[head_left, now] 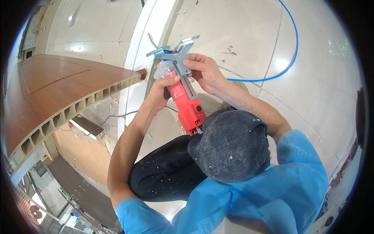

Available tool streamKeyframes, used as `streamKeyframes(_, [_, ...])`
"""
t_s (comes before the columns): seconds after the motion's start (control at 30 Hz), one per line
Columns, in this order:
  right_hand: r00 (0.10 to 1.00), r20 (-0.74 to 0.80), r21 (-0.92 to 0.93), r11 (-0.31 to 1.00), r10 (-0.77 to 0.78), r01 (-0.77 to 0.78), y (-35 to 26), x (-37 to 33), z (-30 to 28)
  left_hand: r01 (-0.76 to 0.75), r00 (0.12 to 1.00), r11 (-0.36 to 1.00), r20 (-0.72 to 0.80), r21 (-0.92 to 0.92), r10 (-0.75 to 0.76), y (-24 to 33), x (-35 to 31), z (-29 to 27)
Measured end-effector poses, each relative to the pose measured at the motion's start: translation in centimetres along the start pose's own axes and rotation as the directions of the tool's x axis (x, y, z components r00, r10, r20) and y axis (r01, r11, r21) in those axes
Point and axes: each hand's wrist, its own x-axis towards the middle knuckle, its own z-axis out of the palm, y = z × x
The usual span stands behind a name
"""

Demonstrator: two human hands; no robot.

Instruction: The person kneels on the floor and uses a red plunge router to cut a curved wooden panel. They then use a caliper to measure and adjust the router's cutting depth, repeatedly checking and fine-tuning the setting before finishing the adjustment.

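Note:
A red trim router (189, 110) with a clear plastic base lies lengthwise between my two hands, its rear end close to my knee. My left hand (159, 93) is wrapped round the router body from the left, the thumb on top. Against the base end sits a silver metal guide bracket (180, 62) with forked, bent arms and a long slotted strip running down along the red body. My right hand (206, 73) pinches this bracket at its middle, thumb and fingers closed on it. A bit of blue shows between the bracket's arms. The fingertips under the bracket are partly hidden.
To the left, a brown wood-grain door panel (74, 72) with a hollow, ribbed edge stands raised. A white frame piece (136, 58) runs beyond my left hand. A blue hose (297, 43) curves across the tiled floor. A dark cable (117, 116) trails left. Debris specks the tiles.

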Motion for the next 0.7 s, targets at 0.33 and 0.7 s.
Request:
streamKeyframes(0.33, [0.995, 0.096, 0.111, 0.994, -0.014, 0.003, -0.8, 0.3, -0.7, 0.014, 1.000, 0.998, 0.024, -0.061, -0.013, -0.6, 0.3, -0.4])
streamKeyframes(0.7, [0.995, 0.095, 0.167, 0.986, -0.005, -0.011, -1.4, 0.4, -0.8, 0.039, 0.997, 0.999, 0.066, 0.009, -0.040, -2.0, 0.8, -1.6])
